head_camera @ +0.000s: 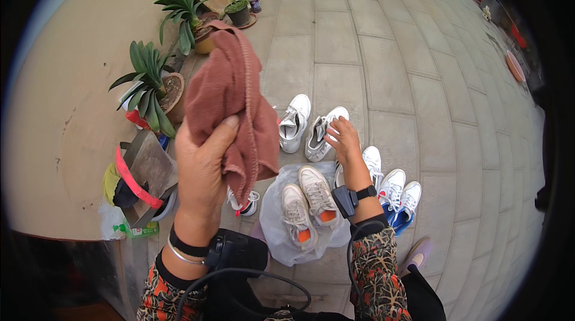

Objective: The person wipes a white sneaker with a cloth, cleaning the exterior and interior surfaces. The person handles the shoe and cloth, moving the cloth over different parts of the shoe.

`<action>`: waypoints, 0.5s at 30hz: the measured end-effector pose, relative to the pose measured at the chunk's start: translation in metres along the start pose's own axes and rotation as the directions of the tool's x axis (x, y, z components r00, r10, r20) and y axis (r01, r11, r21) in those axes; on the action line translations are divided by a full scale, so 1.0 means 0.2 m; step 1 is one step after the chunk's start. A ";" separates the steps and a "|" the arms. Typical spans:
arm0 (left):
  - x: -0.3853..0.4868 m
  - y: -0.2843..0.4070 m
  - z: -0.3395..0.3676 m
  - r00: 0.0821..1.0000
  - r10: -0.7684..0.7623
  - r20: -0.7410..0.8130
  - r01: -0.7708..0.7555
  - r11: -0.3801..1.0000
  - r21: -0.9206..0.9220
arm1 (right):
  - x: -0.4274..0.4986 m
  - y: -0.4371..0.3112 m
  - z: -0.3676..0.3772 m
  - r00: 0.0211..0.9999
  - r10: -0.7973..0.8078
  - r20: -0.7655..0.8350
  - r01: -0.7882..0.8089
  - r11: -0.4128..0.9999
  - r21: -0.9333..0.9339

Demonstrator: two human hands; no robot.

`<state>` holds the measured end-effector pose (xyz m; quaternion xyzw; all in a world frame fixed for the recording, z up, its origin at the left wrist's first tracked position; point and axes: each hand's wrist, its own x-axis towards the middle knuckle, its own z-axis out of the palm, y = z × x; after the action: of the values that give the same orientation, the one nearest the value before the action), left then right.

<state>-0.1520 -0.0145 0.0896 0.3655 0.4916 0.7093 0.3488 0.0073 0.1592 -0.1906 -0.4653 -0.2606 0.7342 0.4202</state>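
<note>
My left hand (pixel 206 159) grips a folded reddish-brown cloth (pixel 233 96), held up at the left. Nothing shows in my right hand (pixel 345 139), whose fingers are spread over the heel side of a white sneaker (pixel 324 134); touch cannot be told. Another white sneaker (pixel 295 123) stands to its left. Nearer to me, a pair of off-white sneakers (pixel 305 204) with orange insoles rests on a clear plastic sheet or bag (pixel 278 240). White sneakers with blue parts (pixel 397 199) stand to the right, and one more pair is partly hidden by my right forearm.
A white shoe with red and black parts (pixel 245 202) lies below the cloth. Along the left wall stand potted plants (pixel 173 92) and a metal dustpan-like container (pixel 150 168). Grey paving (pixel 386 65) stretches beyond the shoes. Black cables hang from both wrist devices.
</note>
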 end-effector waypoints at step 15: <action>-0.39 -0.17 0.37 0.871 0.004 0.492 0.173 0.934 -0.313 | -1.41 -0.87 0.19 0.698 -0.331 0.635 0.666 0.626 -0.406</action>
<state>-0.0450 -0.0398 0.0617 0.4420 0.2715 0.6540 0.5507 0.0995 0.0064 0.0912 -0.2711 -0.7051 0.5493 0.3571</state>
